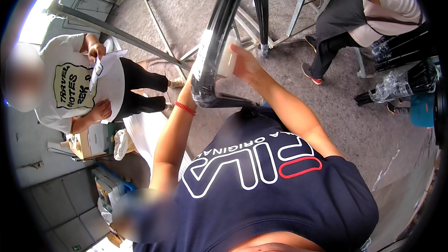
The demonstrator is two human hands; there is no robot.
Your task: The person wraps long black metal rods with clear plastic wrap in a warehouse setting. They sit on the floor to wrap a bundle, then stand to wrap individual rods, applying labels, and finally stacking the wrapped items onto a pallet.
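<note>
A bundle of long, thin black bars point(226, 9) with a bent lower end stands in front of me, partly wrapped in clear film. My right hand point(246, 65) is closed on a white roll of wrapping film point(227, 58), held against the bundle's right side. On the bundle's left, my left forearm point(172, 126) with a red bracelet point(185, 108) reaches up behind the bars. They hide the fingers of that hand, so I cannot see its grip.
Metal frame stands point(156, 28) rise beyond the bundle, with more black bars point(260, 9) leaning there. A person point(81, 74) at left holds papers point(103, 67). Another person point(343, 18) is at far right, near wrapped black bundles point(410, 81) and a blue bucket point(422, 110).
</note>
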